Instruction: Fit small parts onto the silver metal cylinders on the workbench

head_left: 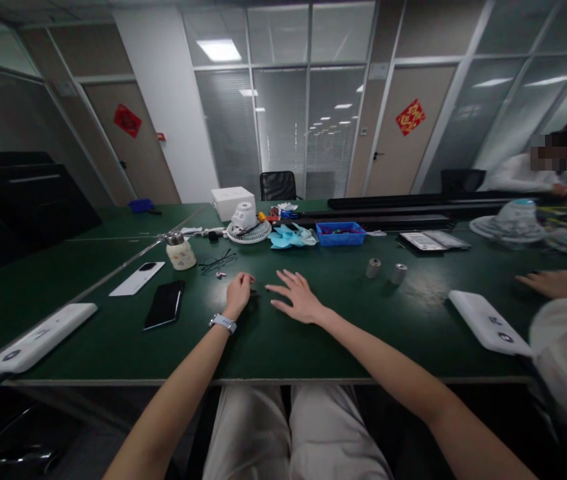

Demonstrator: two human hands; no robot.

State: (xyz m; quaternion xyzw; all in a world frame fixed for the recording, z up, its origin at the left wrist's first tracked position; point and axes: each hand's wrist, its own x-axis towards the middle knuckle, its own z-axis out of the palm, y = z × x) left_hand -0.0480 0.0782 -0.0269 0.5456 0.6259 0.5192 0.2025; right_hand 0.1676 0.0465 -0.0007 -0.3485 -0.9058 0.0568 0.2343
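Note:
Both my hands rest on the green table (313, 347) in front of me. My left hand (238, 292), with a watch on its wrist, is curled with the fingers bent under, and nothing can be made out in it. My right hand (297, 296) lies flat with the fingers spread, holding nothing. A small dark piece (254, 291) lies between the two hands. A tiny pale part (221, 274) and a pair of glasses (217, 261) lie just beyond my left hand.
A black phone (165, 304), a white phone (137, 278) and a cream bottle (180, 252) lie left. Two grey spools (386, 271), a blue tray (340, 233), blue gloves (290, 235) and a small fan (247, 225) sit farther back. Another person's hand (553, 284) rests at right, near a white device (489, 323).

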